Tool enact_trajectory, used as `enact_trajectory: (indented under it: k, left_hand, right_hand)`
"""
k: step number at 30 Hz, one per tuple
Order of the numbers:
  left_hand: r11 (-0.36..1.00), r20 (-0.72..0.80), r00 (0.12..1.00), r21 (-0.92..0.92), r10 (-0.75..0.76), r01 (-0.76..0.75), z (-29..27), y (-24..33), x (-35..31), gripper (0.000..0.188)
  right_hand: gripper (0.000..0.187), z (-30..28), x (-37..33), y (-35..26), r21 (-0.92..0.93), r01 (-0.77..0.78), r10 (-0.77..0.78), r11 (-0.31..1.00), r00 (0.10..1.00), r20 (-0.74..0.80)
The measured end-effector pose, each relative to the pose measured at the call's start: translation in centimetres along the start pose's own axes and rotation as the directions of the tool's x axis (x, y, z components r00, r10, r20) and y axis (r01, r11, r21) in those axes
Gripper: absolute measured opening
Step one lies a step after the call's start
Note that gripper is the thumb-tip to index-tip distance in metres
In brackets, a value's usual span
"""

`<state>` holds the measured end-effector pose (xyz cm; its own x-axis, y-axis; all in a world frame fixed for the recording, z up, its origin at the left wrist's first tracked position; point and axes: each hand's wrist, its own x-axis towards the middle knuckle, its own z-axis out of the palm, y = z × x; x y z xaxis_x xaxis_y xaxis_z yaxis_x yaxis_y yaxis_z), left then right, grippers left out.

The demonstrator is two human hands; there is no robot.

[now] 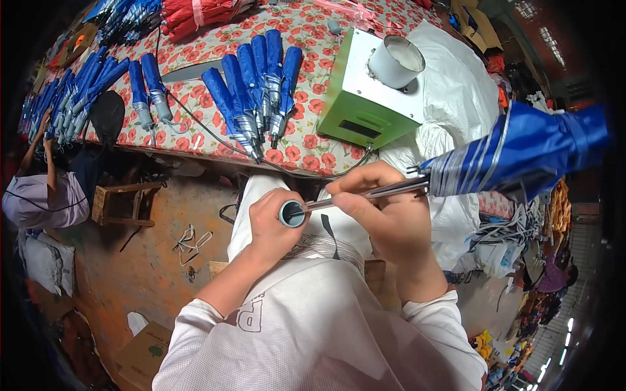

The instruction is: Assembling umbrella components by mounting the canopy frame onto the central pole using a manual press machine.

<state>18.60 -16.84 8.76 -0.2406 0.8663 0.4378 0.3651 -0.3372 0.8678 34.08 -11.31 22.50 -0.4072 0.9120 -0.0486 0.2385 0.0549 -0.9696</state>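
Note:
My left hand [268, 218] is closed round a grey-blue umbrella handle [283, 214], its round hollow opening facing up. My right hand [394, 218] pinches the thin metal shaft of a folded blue umbrella [505, 156], which sticks out to the right with its silver-edged canopy. The shaft's end meets the rim of the handle's opening; whether it goes inside I cannot tell. Both hands are above my lap, in front of the table. A bundle of silver-grey strips [313, 247] lies across my lap beneath them.
On the flowered table [195, 127] lie several folded blue umbrellas [251, 72], some with grey handles [160, 104], and a red bundle [195, 16]. A green-and-white box machine [372, 91] with a metal cup stands at right, beside white sacking [456, 78]. Another person [49, 189] sits at left near a wooden stool [124, 202].

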Motion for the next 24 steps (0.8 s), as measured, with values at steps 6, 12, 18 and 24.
enact_trajectory:
  k: [6, 12, 18, 24]
  left_hand:
    - [0.993, -0.069, 0.996, 0.101, -0.048, 0.055, 0.7, 0.3, -0.2, 0.017]
    - [0.994, -0.107, 0.993, 0.092, -0.050, 0.060, 0.8, -0.1, 0.1, 0.018]
    - [0.993, -0.019, 0.993, -0.023, -0.114, 0.113, 0.8, 0.1, -0.3, 0.018]
    - [0.980, 0.097, 0.985, -0.124, -0.142, 0.154, 0.8, 0.2, -0.8, 0.018]
  right_hand:
    - [0.014, -0.5, -0.2, -0.4, -0.204, 0.056, -0.036, 0.977, 0.994, 0.103]
    - [0.019, -0.5, 0.0, 0.0, -0.253, 0.123, -0.099, 0.960, 0.989, 0.107]
    - [0.030, 0.9, -0.5, 0.3, 0.180, 0.016, -0.003, 0.984, 0.998, -0.070]
    - [0.016, -3.2, -0.2, -0.4, -0.522, 0.251, -0.080, 0.815, 0.941, 0.328]
